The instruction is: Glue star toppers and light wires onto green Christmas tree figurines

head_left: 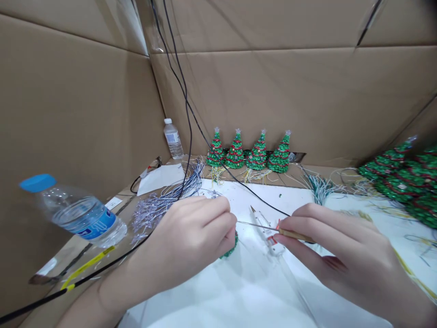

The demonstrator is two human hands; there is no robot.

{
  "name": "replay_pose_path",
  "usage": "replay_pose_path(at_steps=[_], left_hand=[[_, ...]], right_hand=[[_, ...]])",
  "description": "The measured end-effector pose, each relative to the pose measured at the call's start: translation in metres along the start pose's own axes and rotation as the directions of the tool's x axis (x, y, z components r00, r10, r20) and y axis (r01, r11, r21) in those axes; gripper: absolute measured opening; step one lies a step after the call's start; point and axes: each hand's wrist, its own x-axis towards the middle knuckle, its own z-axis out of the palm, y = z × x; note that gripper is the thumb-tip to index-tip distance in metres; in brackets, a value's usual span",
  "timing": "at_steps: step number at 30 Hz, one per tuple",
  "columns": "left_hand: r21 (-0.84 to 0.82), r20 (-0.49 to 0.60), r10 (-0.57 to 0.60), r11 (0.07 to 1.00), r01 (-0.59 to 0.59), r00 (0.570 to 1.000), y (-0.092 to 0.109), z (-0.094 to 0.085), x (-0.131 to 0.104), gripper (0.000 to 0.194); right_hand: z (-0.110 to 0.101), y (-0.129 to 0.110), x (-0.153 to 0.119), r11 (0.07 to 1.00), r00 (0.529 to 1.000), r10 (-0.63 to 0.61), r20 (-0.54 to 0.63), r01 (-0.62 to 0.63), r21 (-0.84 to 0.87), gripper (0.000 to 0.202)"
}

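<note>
My left hand (201, 232) is closed near the middle, its fingers wrapped round a green beaded piece (232, 248) that mostly hides behind them; a star tip shows just above the knuckles. In my right hand (327, 237) a thin metal tool with a wooden handle (295, 235) is pinched between thumb and fingers. The tool's thin shaft (256, 225) points left and reaches close to my left fingers. Behind the shaft, a white glue gun or similar device (268, 232) lies on the white sheet (218, 296).
Four green beaded trees (257, 152) stand at the back, with more trees (406, 177) at right. Bundled wires (187, 182), purple stars (146, 214), green wires (321, 189), a large bottle (85, 216) and small bottle (173, 140) lie around. Black cables (186, 95) hang across. Cardboard walls surround.
</note>
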Motion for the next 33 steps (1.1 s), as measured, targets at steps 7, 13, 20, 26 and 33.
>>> replay_pose_path(at_steps=[7,13,20,26,33], left_hand=[[0.146,0.127,0.111,0.981,-0.129,0.986,0.0032,-0.0017,-0.0032,0.024],[0.134,0.138,0.097,0.984,-0.116,0.986,0.0008,-0.0012,-0.0028,0.022],[0.12,0.136,0.084,0.988,-0.101,0.987,-0.0003,-0.0009,-0.0004,0.023],[0.031,0.092,0.011,0.999,-0.014,0.996,-0.0029,0.0003,0.0004,0.019],[0.022,0.036,-0.021,1.0,0.02,0.999,-0.0047,-0.0051,0.0019,0.017]], right_hand=[[-0.0009,-0.0041,-0.0046,0.992,0.997,-0.073,0.009,0.074,-0.107,0.007],[-0.002,-0.0034,-0.0033,0.997,0.998,-0.046,0.042,0.048,-0.054,0.006],[-0.0015,-0.0018,-0.0041,0.998,0.997,-0.05,0.061,0.053,-0.036,0.011],[-0.002,0.0005,-0.0033,0.998,0.998,-0.045,0.048,0.047,-0.049,0.011],[-0.0036,0.0018,-0.0029,1.0,0.999,-0.025,0.042,0.024,0.015,0.011]])
